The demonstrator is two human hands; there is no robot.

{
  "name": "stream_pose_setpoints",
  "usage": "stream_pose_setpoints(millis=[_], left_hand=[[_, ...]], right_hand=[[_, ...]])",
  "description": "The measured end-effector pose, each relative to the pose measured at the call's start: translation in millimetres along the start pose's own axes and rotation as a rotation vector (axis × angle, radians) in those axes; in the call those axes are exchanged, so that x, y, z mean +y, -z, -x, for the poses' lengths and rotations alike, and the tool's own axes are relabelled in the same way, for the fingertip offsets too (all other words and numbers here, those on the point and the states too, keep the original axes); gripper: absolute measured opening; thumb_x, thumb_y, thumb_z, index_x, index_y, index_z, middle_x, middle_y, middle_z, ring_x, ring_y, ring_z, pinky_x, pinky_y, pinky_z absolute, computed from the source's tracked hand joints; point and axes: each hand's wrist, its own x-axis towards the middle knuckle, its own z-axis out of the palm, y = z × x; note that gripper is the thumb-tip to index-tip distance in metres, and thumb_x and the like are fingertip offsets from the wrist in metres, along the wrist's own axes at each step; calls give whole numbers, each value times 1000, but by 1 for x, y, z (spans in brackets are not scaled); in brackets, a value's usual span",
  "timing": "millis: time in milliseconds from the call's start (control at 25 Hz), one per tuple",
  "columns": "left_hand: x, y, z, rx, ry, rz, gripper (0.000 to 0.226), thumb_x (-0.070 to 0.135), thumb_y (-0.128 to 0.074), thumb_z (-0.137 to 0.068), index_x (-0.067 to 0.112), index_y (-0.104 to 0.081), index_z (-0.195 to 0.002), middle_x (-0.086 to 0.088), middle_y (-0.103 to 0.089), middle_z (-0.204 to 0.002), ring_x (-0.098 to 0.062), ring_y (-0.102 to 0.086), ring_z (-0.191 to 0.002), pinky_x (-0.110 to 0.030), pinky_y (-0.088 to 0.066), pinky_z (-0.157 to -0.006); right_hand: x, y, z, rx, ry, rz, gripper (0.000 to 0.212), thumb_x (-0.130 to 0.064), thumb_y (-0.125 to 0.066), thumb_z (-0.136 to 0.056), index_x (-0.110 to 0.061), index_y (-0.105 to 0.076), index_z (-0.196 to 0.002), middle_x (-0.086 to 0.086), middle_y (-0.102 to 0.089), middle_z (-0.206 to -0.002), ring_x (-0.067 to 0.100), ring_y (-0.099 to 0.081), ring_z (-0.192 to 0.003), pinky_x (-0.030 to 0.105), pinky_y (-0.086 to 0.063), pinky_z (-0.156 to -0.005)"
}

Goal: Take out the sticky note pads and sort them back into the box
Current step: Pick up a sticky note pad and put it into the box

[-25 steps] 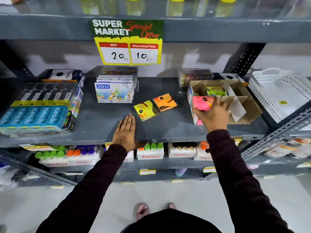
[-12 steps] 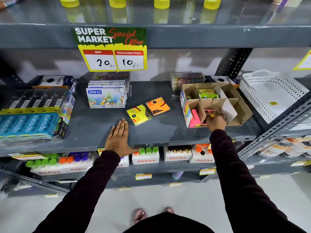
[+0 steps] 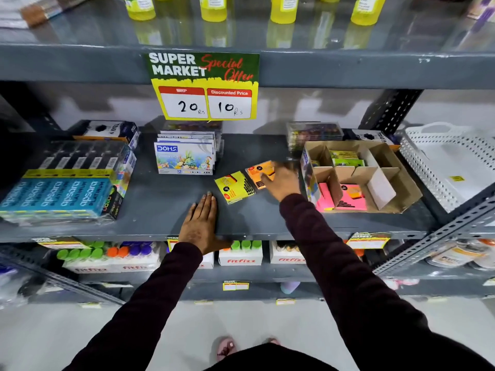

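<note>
A cardboard box (image 3: pixel 404 192) with dividers sits on the grey shelf at the right. Pink sticky note pads (image 3: pixel 351 200) lie in its near compartments and green pads (image 3: pixel 347 158) in a far one. A yellow pad (image 3: pixel 234 186) and an orange pad (image 3: pixel 258 171) lie loose on the shelf left of the box. My right hand (image 3: pixel 282 180) hovers blurred over the orange pad's right side, fingers spread and touching or just above it. My left hand (image 3: pixel 199 223) rests flat at the shelf's front edge, near the yellow pad.
DOMS colour boxes (image 3: pixel 184 156) stand behind the loose pads. Blue apsara packs (image 3: pixel 57 195) fill the shelf's left. A white perforated basket (image 3: pixel 450 167) sits right of the box. A price sign (image 3: pixel 205 87) hangs from the shelf above, and bottles stand on the lower shelf.
My right hand put the pink pad into the box's near compartment, let it go, and moved left to the orange pad. My left hand stayed flat on the shelf.
</note>
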Motion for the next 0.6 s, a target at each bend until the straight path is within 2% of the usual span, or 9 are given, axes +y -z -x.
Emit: stream_pose_setpoints(millis=[80, 120, 280, 440, 600], left_hand=[[1, 1, 1, 3, 3, -1, 128, 77, -60, -62, 5, 0, -149, -12, -4, -161, -23, -4, -149, -40, -4, -122], [1, 1, 2, -1, 1, -2, 128, 77, -61, -62, 5, 0, -149, -12, -3, -161, -24, -3, -149, -40, -3, -122], [1, 4, 1, -25, -5, -12, 129, 79, -58, -63, 5, 3, -149, -12, 1, -162, -24, 2, -149, -40, 0, -121], [2, 5, 2, -20, 2, 9, 128, 75, -62, -64, 5, 2, -149, -12, 1, -162, -23, 2, -149, -40, -1, -122], [-1, 2, 2, 3, 2, 2, 127, 77, -61, -64, 5, 0, -149, -12, -1, -162, -24, -1, -149, -39, -2, -122]], right_hand=[[-4, -17, -15, -190, -89, 119, 68, -42, -58, -90, -1, -37, -140, 25, -41, -143, 38, -34, -137, 44, -29, -115], [-5, -23, -20, -245, -118, 154, 74, -44, -60, -89, -2, -33, -143, 25, -36, -146, 40, -31, -139, 45, -29, -115], [-4, -33, -33, -266, -139, 220, 80, -44, -65, -85, -5, -29, -145, 25, -37, -146, 41, -32, -138, 47, -35, -111], [-7, -22, -21, -151, -150, 178, 88, -50, -69, -79, -5, -31, -144, 27, -40, -145, 43, -34, -137, 47, -33, -112], [6, 20, 10, 145, -83, 100, 82, -55, -71, -72, -2, -46, -130, 27, -60, -122, 40, -52, -120, 48, -44, -101]])
